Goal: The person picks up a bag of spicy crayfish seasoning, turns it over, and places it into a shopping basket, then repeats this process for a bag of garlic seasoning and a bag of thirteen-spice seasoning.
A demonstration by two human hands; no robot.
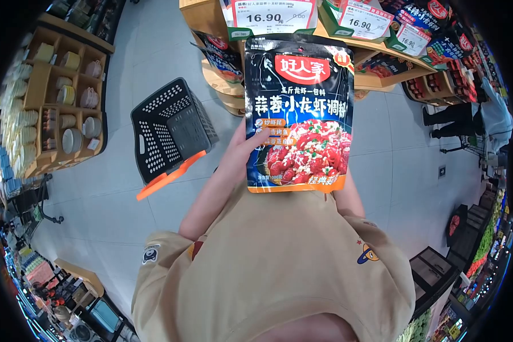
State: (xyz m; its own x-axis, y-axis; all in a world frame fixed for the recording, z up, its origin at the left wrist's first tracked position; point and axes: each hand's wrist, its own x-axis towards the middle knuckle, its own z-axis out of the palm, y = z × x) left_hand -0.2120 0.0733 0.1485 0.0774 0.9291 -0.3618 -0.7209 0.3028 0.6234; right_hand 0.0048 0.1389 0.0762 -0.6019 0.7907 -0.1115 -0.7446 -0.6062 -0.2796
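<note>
A black and orange seasoning pouch (308,102), with a picture of red crayfish, is held upright in front of my chest, its printed front towards me. My left hand (254,140) is closed on its left edge, thumb across the front and the other fingers behind. The right forearm (348,196) reaches up behind the pouch's lower right corner; my right hand itself is hidden by the pouch.
A black shopping basket (191,128) with an orange handle (171,175) stands on the floor at left. Ahead, a wooden shelf (396,77) carries price tags and similar pouches. Bowls fill a rack (68,102) farther left. Another person (490,114) stands by a cart at right.
</note>
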